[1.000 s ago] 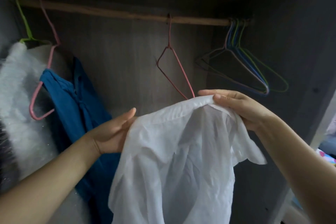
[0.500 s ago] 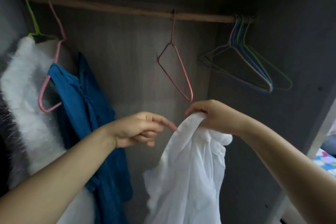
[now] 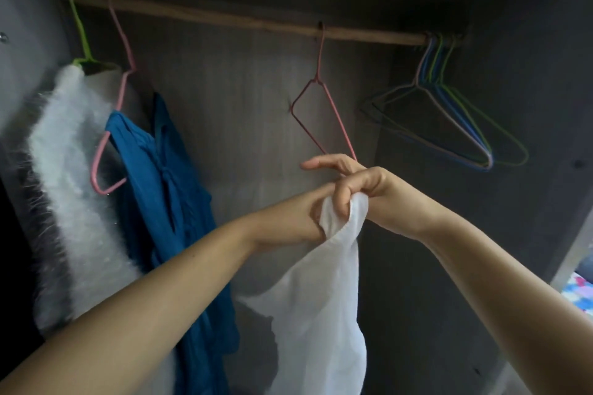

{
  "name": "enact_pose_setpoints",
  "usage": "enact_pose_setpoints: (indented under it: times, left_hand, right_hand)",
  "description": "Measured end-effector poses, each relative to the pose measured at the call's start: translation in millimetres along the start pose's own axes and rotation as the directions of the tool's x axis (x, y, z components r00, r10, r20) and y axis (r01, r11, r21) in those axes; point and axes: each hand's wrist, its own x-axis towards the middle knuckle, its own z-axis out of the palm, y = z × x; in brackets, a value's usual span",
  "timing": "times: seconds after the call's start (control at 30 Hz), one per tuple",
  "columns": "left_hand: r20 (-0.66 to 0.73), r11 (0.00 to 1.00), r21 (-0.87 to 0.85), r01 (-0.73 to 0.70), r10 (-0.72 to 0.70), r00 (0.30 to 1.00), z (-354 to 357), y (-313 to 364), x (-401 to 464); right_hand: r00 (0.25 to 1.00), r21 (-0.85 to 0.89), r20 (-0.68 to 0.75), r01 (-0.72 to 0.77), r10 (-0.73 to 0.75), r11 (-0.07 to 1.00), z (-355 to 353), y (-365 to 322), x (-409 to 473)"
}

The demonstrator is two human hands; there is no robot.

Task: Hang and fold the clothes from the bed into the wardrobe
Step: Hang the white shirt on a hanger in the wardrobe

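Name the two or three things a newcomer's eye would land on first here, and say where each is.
In the centre, the right hand grips a bunched white garment that hangs down, just below an empty red hanger on the wooden rail. At left hangs a blue garment beside a fluffy white one.

Thin white garment (image 3: 324, 308) is sheer, smooth cloth, faintly see-through. The rail (image 3: 224, 18) looks like bare matt wood, a bit rough. Red hanger (image 3: 324, 119): slim coated wire. Fluffy white piece (image 3: 73, 176), long fuzzy pile. Blue garment (image 3: 167, 176), soft matt cloth. Wardrobe back panel (image 3: 244, 99) shows dull grey woodgrain.
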Motion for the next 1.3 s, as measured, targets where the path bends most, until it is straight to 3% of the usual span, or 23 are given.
enact_pose_setpoints:
  times: [0.1,0.2,0.27,0.37,0.43,0.47,0.53,0.6,0.7,0.77,0.8,0.83,0.9,0.93,1.0,1.1,1.2,1.3]
  left_hand:
    - [-0.073,0.998,-0.063,0.007,-0.012,0.997,-4,-6,2]
    - [-0.123,1.000,0.021,-0.011,0.014,0.992,-11,-16,0]
    - [-0.152,0.997,0.080,-0.021,0.033,0.988,-17,-21,-1]
    - [-0.083,0.990,0.135,0.046,-0.035,0.996,-20,-18,-3]
    - [-0.064,0.976,0.200,0.090,-0.079,0.995,-25,-17,-5]
    - [-0.069,0.958,0.266,0.106,-0.091,0.993,-29,-16,-8]
    - [-0.029,0.869,0.476,0.133,-0.136,0.990,-42,-11,-14]
    - [0.078,0.716,0.687,0.126,-0.245,0.966,-48,-1,-19]
    - [0.216,0.572,0.807,0.145,-0.515,0.830,-54,13,-26]
    - [0.206,0.451,0.877,0.168,-0.668,0.715,-58,13,-29]
    - [0.159,0.373,0.912,0.172,-0.705,0.691,-60,7,-31]
    - [0.090,0.301,0.936,0.181,-0.703,0.705,-61,-1,-31]
    - [-0.091,0.215,0.940,0.263,-0.588,0.804,-68,-19,-30]
    - [-0.182,0.231,0.916,0.329,-0.492,0.851,-73,-27,-30]
    - [-0.332,0.374,0.821,0.432,-0.304,0.893,-83,-38,-29]
    - [-0.472,0.588,0.648,0.485,-0.190,0.861,-99,-53,-28]
    - [-0.538,0.718,0.460,0.523,-0.243,0.807,-109,-63,-23]
    - [-0.628,0.665,0.386,0.639,-0.318,0.711,-110,-76,-11]
  right_hand:
    - [1.000,0.051,0.018,-0.018,0.017,0.999,1,0,-8]
    - [0.995,-0.040,0.019,-0.097,0.098,0.995,-9,8,-20]
    - [0.981,-0.192,-0.006,-0.193,0.196,0.962,-17,19,-26]
    - [0.940,-0.535,0.001,-0.287,0.340,0.795,-29,35,-26]
    - [0.923,-0.576,0.006,-0.312,0.385,0.756,-35,35,-25]
    - [0.925,-0.515,-0.060,-0.351,0.376,0.782,-39,32,-22]
    - [0.900,-0.301,-0.319,-0.393,0.296,0.869,-51,28,-9]
    - [0.797,-0.281,-0.569,-0.423,0.205,0.862,-64,39,16]
    - [0.721,-0.349,-0.600,-0.625,0.346,0.698,-69,55,67]
    - [0.673,-0.210,-0.588,-0.662,0.448,0.720,-68,64,95]
    - [0.653,-0.169,-0.616,-0.656,0.441,0.735,-67,65,104]
    - [0.633,-0.162,-0.659,-0.647,0.406,0.745,-67,66,110]
    - [0.604,-0.163,-0.731,-0.606,0.318,0.778,-68,65,114]
    - [0.599,-0.172,-0.758,-0.567,0.260,0.805,-67,61,112]
    - [0.596,-0.189,-0.788,-0.472,0.154,0.861,-57,54,97]
    - [0.566,-0.177,-0.821,-0.371,0.071,0.911,-26,66,47]
    - [0.622,0.059,-0.748,-0.284,0.231,0.957,10,84,-2]
    - [0.713,0.447,-0.531,-0.223,0.458,0.866,20,77,-19]
